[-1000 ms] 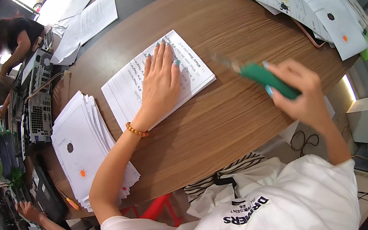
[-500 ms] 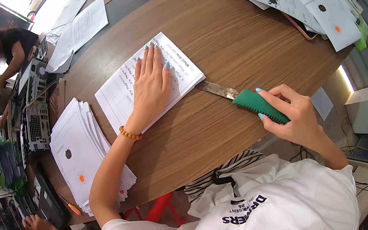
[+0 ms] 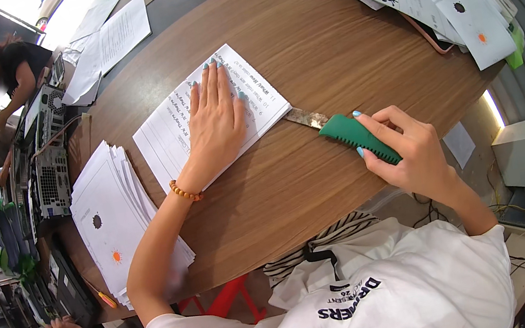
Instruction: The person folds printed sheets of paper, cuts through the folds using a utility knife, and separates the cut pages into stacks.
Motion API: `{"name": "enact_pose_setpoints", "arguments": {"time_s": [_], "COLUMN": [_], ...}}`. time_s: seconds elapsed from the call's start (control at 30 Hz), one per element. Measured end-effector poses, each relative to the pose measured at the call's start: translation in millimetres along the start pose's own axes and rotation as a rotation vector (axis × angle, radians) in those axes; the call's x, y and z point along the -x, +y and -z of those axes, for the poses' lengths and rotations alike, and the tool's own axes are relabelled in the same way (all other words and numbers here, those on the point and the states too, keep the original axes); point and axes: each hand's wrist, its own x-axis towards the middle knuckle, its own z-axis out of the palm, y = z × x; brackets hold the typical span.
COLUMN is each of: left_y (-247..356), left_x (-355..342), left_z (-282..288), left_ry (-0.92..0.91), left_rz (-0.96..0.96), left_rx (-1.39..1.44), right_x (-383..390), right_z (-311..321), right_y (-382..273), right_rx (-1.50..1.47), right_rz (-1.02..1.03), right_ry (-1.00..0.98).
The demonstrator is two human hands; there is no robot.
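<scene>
My left hand (image 3: 217, 119) lies flat with straight fingers on a folded printed sheet (image 3: 157, 136), pressing it to the table. A beaded bracelet circles that wrist. My right hand (image 3: 409, 150) grips the green handle of a knife (image 3: 359, 139). Its stained metal blade points up and left toward the sheet's right corner. The blade's tip is hidden at the paper's edge; whether it lies under the sheet or inside the fold I cannot tell. Left of my left forearm sits a stack of printed papers (image 3: 97, 191) with a dark blot and an orange one.
More printed sheets (image 3: 459, 9) lie at the far right of the wooden table (image 3: 295, 26). Loose papers (image 3: 123, 38) are at the far left. Computer cases (image 3: 53, 178) line the left edge, near a small orange-handled screwdriver (image 3: 106, 299). Other people (image 3: 17, 69) work at left.
My right hand has shifted slightly left and up, bringing the knife handle closer to the sheet, so less blade shows. My left hand stays put. Another person's hand at lower left has moved a little.
</scene>
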Motion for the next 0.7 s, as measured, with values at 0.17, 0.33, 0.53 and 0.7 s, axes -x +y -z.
{"name": "enact_pose_setpoints", "arguments": {"time_s": [0.17,0.33,0.53,0.7], "left_y": [-2,3,1,-2], "left_x": [2,0,-2,-2], "left_z": [0,2,0,11], "left_ry": [-0.008,0.015,0.050,0.172], "left_rz": [0.002,-0.010,0.002,0.096], "left_rx": [-0.014,-0.013,0.221,0.487], "right_x": [-35,-123,-171,-125], "right_z": [-16,-61,-86,-63], "right_y": [21,62,69,21], "right_rx": [0.012,0.108,0.155,-1.114], "right_rz": [0.027,0.158,0.210,-0.689], "right_ry": [-0.027,0.009,0.171,-0.352]}}
